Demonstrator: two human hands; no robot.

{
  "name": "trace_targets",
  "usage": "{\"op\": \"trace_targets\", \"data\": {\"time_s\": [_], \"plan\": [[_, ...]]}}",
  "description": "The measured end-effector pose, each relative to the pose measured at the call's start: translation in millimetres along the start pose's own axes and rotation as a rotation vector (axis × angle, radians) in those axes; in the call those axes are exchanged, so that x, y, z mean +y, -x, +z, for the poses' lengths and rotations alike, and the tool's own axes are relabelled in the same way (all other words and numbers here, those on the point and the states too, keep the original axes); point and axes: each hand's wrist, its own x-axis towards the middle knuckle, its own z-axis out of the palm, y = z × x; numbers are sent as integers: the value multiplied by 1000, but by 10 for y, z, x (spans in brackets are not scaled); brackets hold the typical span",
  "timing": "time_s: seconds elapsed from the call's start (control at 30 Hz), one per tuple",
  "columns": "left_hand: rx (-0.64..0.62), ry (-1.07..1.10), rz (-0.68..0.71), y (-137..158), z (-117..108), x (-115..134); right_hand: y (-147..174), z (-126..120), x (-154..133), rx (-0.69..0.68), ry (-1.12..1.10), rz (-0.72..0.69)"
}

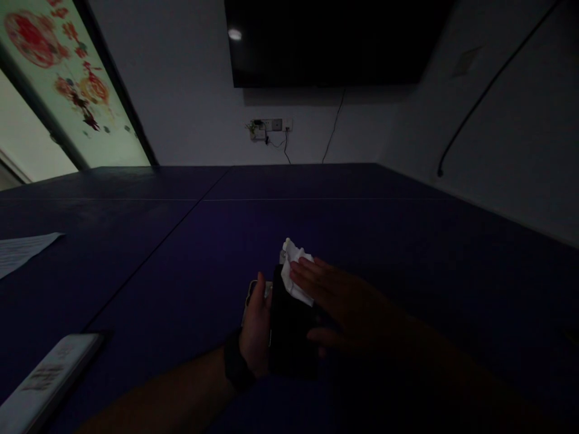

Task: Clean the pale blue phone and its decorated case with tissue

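Note:
My left hand (257,334), wearing a dark wristband, is closed around the left side of a flat black smartphone (292,337), its thumb pointing up. A crumpled white tissue (295,283) lies against the upper part of the phone's dark face. My right hand (339,298) presses the tissue there with its fingers, while its thumb rests near the phone's right edge. Just behind my left thumb shows a light-rimmed object (249,293), perhaps a phone case, mostly hidden. A small clear object (283,255) peeks out beside the tissue; its kind is unclear in the dim light.
The dark blue table (362,223) stretches to the far wall. A white box (45,380) with printed marks lies at the left front, and a sheet of paper (27,248) farther back. A screen (335,42) hangs above wall sockets (271,125) with cables.

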Motion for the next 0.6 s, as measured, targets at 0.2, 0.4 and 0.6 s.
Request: {"op": "trace_targets", "data": {"time_s": [0.2,0.4,0.6], "plan": [[39,34,20,12,-26,7,24,-3,-25,-37,-84,-77],[65,52,55,-13,-146,2,-11,101,-5,-44,-92,-66],[8,46,-9,-31,-80,9,9,99,40,32,-49,-3]]}}
